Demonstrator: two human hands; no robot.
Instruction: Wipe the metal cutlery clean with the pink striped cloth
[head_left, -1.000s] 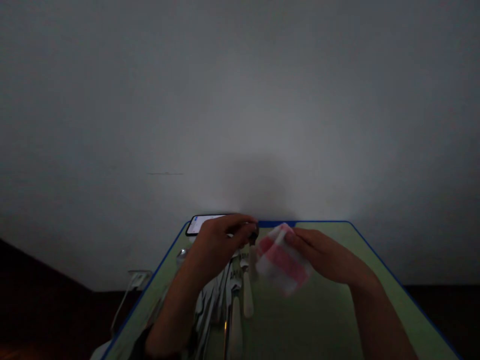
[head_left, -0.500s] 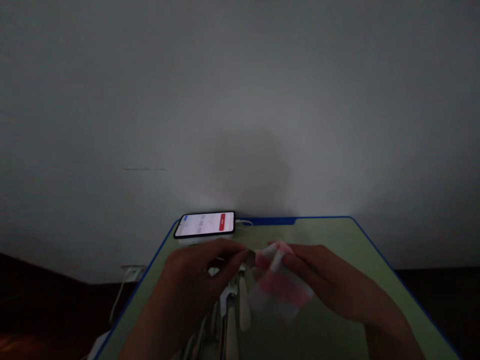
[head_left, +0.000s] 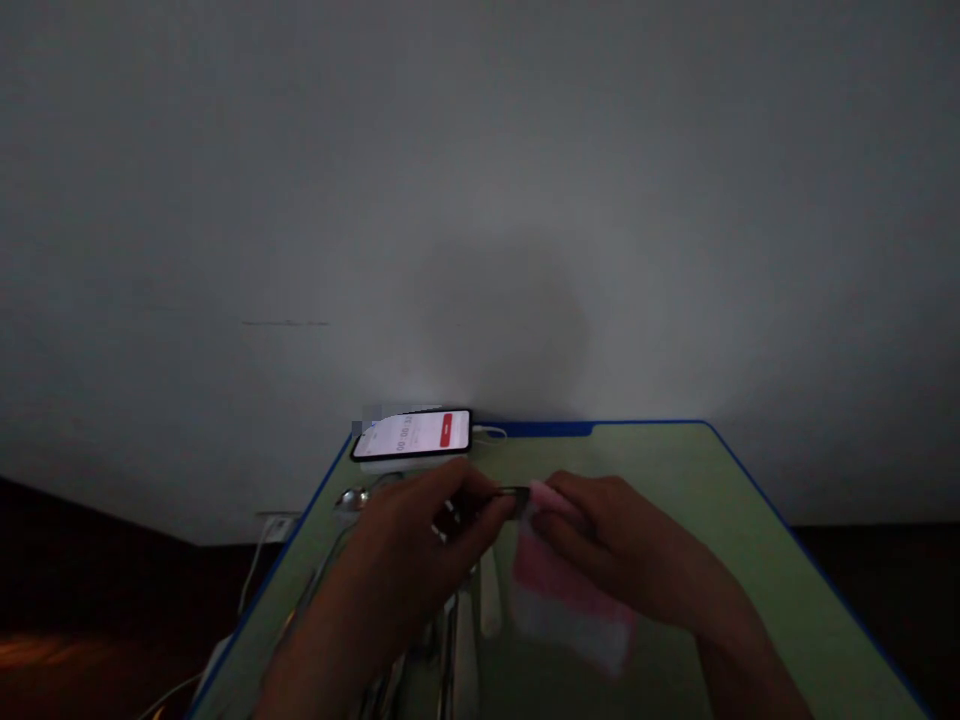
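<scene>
My left hand pinches a thin metal piece of cutlery between thumb and fingers. Its kind does not show, since both ends are covered. On its other end, my right hand grips a pink and white cloth, folded over the metal and hanging down below the fingers. Beneath my left hand lie several pieces of cutlery, among them one with a pale handle. Rounded shiny metal, like spoon bowls, shows beyond my left wrist. My forearm hides part of the pile.
A phone with a lit timer screen lies at the back left of the green table, a white cable plugged into it. Blue edging runs round the tabletop. Behind it rises a grey wall. A socket sits low at left.
My right hand has shifted slightly left along the cutlery, and the cloth now hangs flatter. The left hand has moved a little right, uncovering the rounded metal behind it. The view has tilted slightly.
</scene>
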